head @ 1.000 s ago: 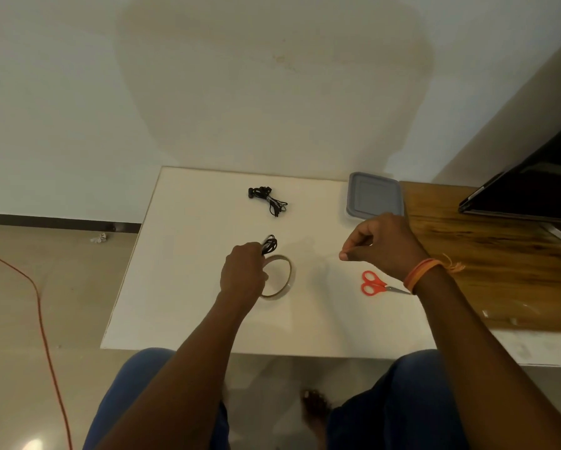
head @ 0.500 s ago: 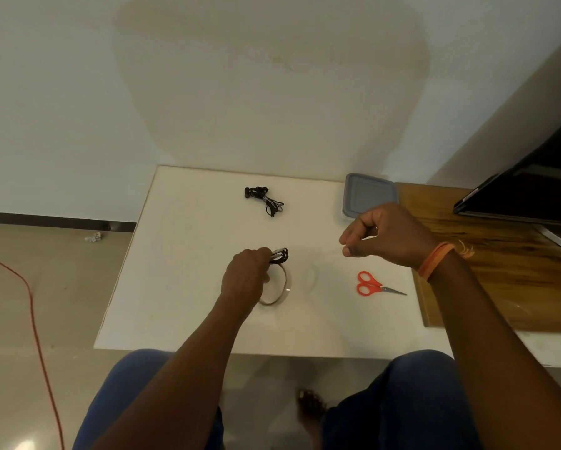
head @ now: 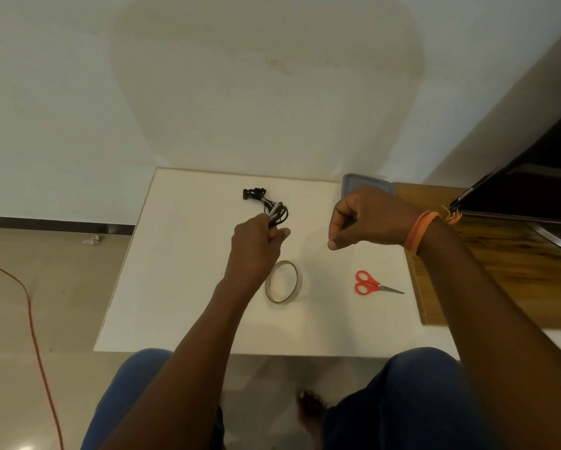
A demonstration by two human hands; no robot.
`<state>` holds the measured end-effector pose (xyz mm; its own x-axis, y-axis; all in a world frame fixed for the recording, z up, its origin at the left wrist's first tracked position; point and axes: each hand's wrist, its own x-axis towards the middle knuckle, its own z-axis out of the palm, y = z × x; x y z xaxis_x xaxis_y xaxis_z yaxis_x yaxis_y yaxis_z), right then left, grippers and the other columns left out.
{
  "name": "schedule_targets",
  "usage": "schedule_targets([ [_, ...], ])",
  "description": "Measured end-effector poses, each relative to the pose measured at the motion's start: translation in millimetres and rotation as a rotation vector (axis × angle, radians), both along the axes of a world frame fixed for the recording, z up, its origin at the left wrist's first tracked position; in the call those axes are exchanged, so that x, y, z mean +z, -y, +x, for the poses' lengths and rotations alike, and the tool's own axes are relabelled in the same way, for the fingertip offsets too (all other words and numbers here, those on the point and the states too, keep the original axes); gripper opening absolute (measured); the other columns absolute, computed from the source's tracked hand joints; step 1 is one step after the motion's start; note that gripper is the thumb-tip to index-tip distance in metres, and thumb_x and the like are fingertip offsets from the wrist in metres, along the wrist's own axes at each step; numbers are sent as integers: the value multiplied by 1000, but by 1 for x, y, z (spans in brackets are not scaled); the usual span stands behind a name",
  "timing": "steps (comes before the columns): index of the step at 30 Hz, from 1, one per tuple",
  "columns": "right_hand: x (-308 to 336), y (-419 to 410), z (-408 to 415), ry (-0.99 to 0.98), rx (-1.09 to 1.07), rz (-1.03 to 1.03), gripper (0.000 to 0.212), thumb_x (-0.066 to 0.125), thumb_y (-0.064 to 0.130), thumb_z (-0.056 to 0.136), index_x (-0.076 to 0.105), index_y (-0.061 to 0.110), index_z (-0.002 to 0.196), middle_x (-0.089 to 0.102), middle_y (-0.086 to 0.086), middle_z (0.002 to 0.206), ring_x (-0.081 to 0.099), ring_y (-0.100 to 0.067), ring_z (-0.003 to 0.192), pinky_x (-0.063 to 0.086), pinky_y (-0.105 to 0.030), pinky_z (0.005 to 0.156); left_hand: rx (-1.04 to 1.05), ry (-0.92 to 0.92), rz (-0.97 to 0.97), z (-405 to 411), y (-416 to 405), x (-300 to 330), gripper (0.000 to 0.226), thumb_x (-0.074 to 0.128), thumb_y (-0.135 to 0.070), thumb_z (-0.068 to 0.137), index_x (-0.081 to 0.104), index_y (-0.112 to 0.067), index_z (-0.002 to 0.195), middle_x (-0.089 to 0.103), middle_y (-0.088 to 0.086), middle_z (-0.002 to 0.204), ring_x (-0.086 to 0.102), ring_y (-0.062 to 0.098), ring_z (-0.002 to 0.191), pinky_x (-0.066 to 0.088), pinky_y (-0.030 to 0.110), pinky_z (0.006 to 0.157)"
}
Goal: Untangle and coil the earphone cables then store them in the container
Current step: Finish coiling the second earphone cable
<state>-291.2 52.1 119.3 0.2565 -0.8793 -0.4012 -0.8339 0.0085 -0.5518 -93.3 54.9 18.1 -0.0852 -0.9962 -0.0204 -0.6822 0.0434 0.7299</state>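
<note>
Over the white desk [head: 175,287], the left hand [head: 256,245] hung above the middle of the surface with its fingers [head: 274,233] curled and pinched round a small bundle of black earphone cable [head: 277,216] — the bundle stuck up past the fingertips, a pale bit of wire showing among the black. Just beyond it, a second tangle of black earphones [head: 256,193] lay on the desk toward the far edge; from the head view the held bundle overlapped it, so I could not tell whether the two touched. The right hand [head: 366,219] was raised to the right, well apart from the left, its fingers curled in with the thumb tip against them; whether anything was pinched there was too small to make out. An orange band [head: 418,230] circled that wrist.

A grey lidded container [head: 353,183] sat at the far right corner of the white surface, mostly hidden behind the right hand. Near the left forearm, a roll of clear tape [head: 282,280] lay flat on the desk, and red-handled scissors [head: 370,284] lay to its right, blades pointing right — toward a wooden surface [head: 516,280] that adjoined the white one. A dark screen [head: 532,186] stood on the wood at the far right. An orange cord [head: 32,319] ran across the floor on the left.
</note>
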Motion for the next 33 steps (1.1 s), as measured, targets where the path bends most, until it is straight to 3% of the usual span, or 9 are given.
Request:
schedule_targets([
  [4, 12, 4, 10, -59, 21, 18, 10, 82, 20, 74, 74, 15, 77, 69, 7, 67, 61, 1, 55, 49, -12, 55, -122, -456, 122, -12, -8, 34, 26, 65, -20, 91, 53, 1, 80, 68, 7, 82, 66, 20, 76, 57, 36, 73],
  [6, 19, 6, 13, -78, 24, 25, 10, 82, 21, 75, 73, 18, 75, 66, 9, 65, 58, -1, 52, 45, -11, 51, -141, -601, 175, -17, -11, 42, 22, 61, -18, 94, 50, -1, 84, 62, 6, 82, 61, 18, 70, 55, 32, 69],
  [11, 27, 12, 17, -74, 34, 23, 11, 83, 22, 73, 74, 16, 76, 70, 4, 70, 58, -2, 54, 52, -20, 60, -144, -677, 214, -15, -9, 43, 23, 57, -27, 94, 39, -23, 79, 41, -4, 70, 38, 19, 67, 38, 40, 65],
  [18, 32, 14, 20, -75, 41, 7, 12, 83, 21, 73, 71, 22, 72, 66, 7, 65, 55, -4, 52, 51, -22, 59, -175, -620, 155, -17, -11, 43, 19, 68, -21, 90, 54, -21, 77, 45, -13, 54, 40, 8, 51, 38, 30, 58],
  [20, 32, 13, 20, -75, 46, 3, 13, 82, 20, 73, 70, 22, 71, 65, 7, 65, 54, -6, 55, 47, -21, 58, -184, -641, 172, -17, -9, 42, 7, 69, -25, 90, 67, -20, 92, 43, -11, 53, 39, 9, 49, 39, 29, 55],
  [23, 33, 12, 19, -70, 40, 5, 10, 82, 17, 74, 72, 19, 75, 64, 8, 66, 54, -7, 57, 46, -19, 58, -240, -682, 233, -15, -9, 42, 20, 66, -25, 92, 71, -20, 111, 39, -7, 50, 36, 10, 46, 37, 22, 48],
  [25, 32, 12, 18, -83, 55, 1, 11, 82, 17, 74, 72, 19, 77, 65, 8, 67, 55, -6, 59, 46, -18, 59, -286, -680, 282, -14, -10, 44, 9, 64, -23, 94, 72, -20, 96, 38, -1, 50, 35, 12, 45, 34, 22, 47],
  [28, 32, 12, 16, -100, 85, -14, 11, 82, 17, 73, 74, 17, 80, 68, 6, 72, 58, -6, 65, 49, -18, 64, -299, -661, 327, -13, -10, 43, 18, 64, -22, 94, 64, -18, 77, 41, 5, 52, 36, 13, 47, 35, 23, 46],
  [33, 32, 13, 15, -89, 65, -32, 11, 83, 18, 72, 74, 20, 77, 67, 8, 70, 59, -6, 66, 45, -16, 63, -254, -649, 179, -15, -7, 40, 11, 72, -15, 87, 73, -4, 91, 50, -13, 54, 42, 5, 53, 39, 18, 51],
])
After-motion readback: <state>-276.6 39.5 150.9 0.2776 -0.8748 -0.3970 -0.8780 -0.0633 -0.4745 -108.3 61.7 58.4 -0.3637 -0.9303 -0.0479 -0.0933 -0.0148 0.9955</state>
